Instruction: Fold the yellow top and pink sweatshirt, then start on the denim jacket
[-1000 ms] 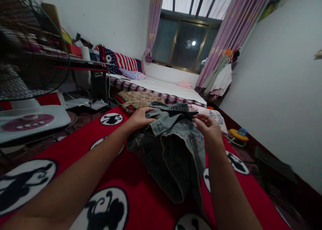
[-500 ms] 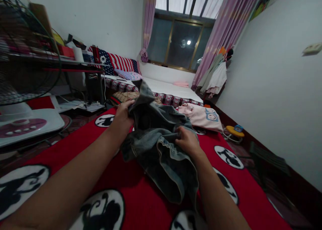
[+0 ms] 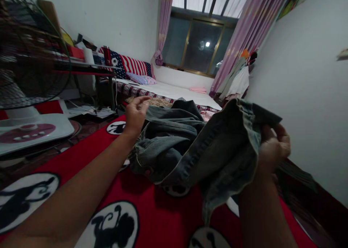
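A faded blue-grey denim garment [image 3: 168,132], bunched and partly spread, lies across a red blanket [image 3: 160,219] printed with dark figures in white circles. At its left edge is my left hand [image 3: 136,116], fingers curled against the cloth; part of the grip is hidden. My right hand [image 3: 274,143] pinches a seamed edge of the garment and holds it raised toward the right. From that hand a wide panel hangs open, its pointed corner dangling above the blanket. A pink folded garment [image 3: 207,114] shows slightly behind the denim.
To the left stand a fan [image 3: 32,59] with a wire guard and a cluttered desk [image 3: 89,67]. Beyond the blanket is a bed [image 3: 174,90] with a white sheet, below the window. Clothes [image 3: 240,81] hang beside the purple curtain, near the right wall.
My right hand has moved right and up, drawing one side of the denim garment out into a hanging panel. My left hand has risen slightly at the left edge.
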A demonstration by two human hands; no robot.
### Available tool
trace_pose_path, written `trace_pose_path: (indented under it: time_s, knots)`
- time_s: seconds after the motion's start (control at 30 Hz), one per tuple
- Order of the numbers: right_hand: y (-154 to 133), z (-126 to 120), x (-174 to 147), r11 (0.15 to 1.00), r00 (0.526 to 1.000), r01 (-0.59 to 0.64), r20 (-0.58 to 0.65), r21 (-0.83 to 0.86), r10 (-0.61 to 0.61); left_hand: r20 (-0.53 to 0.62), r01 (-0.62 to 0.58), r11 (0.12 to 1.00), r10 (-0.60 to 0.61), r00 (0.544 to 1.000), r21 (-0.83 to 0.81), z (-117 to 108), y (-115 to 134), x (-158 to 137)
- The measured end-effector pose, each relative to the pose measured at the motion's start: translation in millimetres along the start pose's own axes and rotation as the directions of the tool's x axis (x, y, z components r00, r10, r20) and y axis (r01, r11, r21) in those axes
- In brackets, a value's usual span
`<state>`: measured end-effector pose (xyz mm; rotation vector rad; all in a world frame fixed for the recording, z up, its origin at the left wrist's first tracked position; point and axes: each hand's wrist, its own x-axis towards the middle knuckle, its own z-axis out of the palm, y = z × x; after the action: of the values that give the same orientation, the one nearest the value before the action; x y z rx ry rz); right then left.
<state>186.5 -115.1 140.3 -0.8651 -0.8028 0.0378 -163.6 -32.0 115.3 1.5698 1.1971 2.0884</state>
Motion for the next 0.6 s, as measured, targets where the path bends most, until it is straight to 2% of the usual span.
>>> trace_pose_path:
  time_s: [0.03, 0.07, 0.1, 0.13, 0.2, 0.27, 0.37, 0.43, 0.47, 0.53, 0.6]
  knots:
    - [-12, 3, -5, 1.0, 0.996, 0.012, -0.085, 0.027, -0.01, 0.192, -0.032, 0.996, 0.016, 0.981, 0.079, 4, 7, -6]
    - [-26, 5, -10, 0.998, 0.99, 0.057, -0.133, 0.023, -0.053, 0.379, -0.059, 0.985, -0.007, 0.925, 0.161, 8, 12, -14]
    - [-39, 6, -15, 0.992, 0.98, 0.124, -0.159, -0.003, -0.123, 0.531, -0.086, 0.968, -0.054, 0.846, 0.237, 12, 15, -22]
    - [-51, 7, -19, 0.977, 0.968, 0.208, -0.138, -0.036, -0.211, 0.641, -0.114, 0.948, -0.11, 0.76, 0.298, 16, 17, -30]
    - [-71, 8, -27, 0.936, 0.934, 0.347, -0.064, -0.059, -0.351, 0.771, -0.175, 0.914, -0.191, 0.608, 0.365, 22, 19, -45]
    - [-82, 12, -35, 0.927, 0.927, 0.376, 0.005, -0.019, -0.376, 0.859, -0.264, 0.893, -0.213, 0.466, 0.365, 24, 25, -56]
    - [-80, 24, -45, 0.953, 0.944, 0.302, 0.136, 0.023, -0.302, 0.954, -0.44, 0.858, -0.167, 0.25, 0.265, 21, 49, -65]
    - [-66, 33, -50, 0.96, 0.925, 0.273, 0.292, -0.058, -0.245, 0.984, -0.549, 0.819, -0.109, 0.141, 0.169, 17, 70, -69]
    - [-57, 36, -52, 0.955, 0.898, 0.271, 0.388, -0.123, -0.205, 0.992, -0.596, 0.794, -0.084, 0.095, 0.124, 15, 80, -72]
    - [-34, 42, -58, 0.922, 0.811, 0.305, 0.572, -0.24, -0.12, 0.998, -0.673, 0.737, -0.061, 0.022, 0.06, 11, 95, -78]
    - [-8, 47, -68, 0.882, 0.696, 0.377, 0.714, -0.283, -0.068, 0.998, -0.729, 0.683, -0.065, 0.002, 0.046, 10, 102, -88]
